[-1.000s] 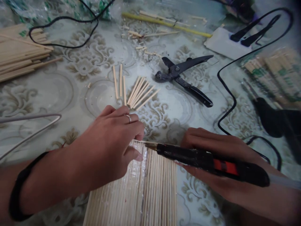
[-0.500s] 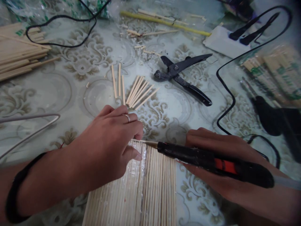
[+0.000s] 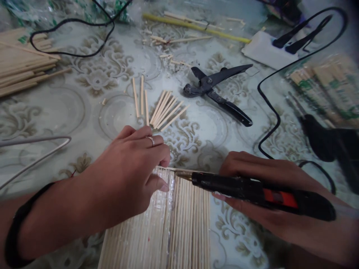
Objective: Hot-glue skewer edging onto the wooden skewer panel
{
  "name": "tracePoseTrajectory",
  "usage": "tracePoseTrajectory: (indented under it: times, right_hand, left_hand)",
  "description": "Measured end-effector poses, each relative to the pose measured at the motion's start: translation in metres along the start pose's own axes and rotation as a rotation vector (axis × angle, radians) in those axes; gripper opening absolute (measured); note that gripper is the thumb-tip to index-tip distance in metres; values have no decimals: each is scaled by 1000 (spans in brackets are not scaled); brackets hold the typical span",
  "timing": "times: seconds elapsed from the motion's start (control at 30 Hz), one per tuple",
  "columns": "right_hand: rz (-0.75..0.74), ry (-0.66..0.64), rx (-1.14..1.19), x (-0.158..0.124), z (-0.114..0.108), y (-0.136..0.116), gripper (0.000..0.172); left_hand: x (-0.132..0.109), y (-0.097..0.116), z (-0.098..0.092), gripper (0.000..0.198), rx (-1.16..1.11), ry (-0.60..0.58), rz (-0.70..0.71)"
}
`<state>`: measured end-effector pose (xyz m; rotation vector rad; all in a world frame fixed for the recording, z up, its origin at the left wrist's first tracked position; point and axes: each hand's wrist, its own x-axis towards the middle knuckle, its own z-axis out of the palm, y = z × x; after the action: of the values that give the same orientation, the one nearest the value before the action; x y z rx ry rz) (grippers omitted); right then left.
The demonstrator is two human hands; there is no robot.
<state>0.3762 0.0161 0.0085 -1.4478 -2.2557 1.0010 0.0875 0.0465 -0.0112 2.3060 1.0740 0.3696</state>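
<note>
My right hand is wrapped round a black hot glue gun with a red part on its side. Its brass nozzle points left, at the far edge of a panel of thin wooden sticks laid side by side. Shiny glue covers much of the panel's left half. A slim wooden stick lies across that far edge. My left hand, wearing a ring, has curled fingers and thumb closed on the stick's left end at the panel's edge. Just beyond are several short cut sticks.
Black cutters lie with spread handles beyond my right hand. A white power strip with plugs sits farther back, its black cable running along the right. Sticks are piled at left; bagged sticks lie at right.
The glue gun has drawn back slightly to the right, its nozzle now lower against the panel's far edge, and more of the crosswise stick shows. My left hand has stayed in place.
</note>
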Motion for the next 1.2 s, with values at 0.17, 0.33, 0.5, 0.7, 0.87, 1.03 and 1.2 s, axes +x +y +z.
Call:
tracePoseTrajectory:
  times: [0.17, 0.33, 0.5, 0.7, 0.87, 1.03, 1.2]
  right_hand:
    - [-2, -69, 13, 10, -2, -5, 17]
    - [19, -35, -6, 7, 3, -8, 23]
    - [2, -18, -16, 9, 5, -12, 25]
    - [5, -33, -59, 9, 5, -10, 27]
    - [-42, 1, -78, 5, 4, -3, 24]
    - [-32, 43, -69, 5, 4, -1, 25]
    - [3, 26, -44, 2, 2, 0, 26]
  left_hand:
    - [0, 0, 0, 20, 4, 2, -4]
    - [1, -1, 1, 21, 7, 7, 2]
    - [1, -1, 1, 20, -8, 5, 11]
    - [0, -2, 2, 20, -20, 9, 10]
    - [0, -1, 1, 23, -9, 13, 5]
    - [0, -2, 2, 22, -16, 9, 9]
    - [0, -2, 2, 21, -6, 16, 10]
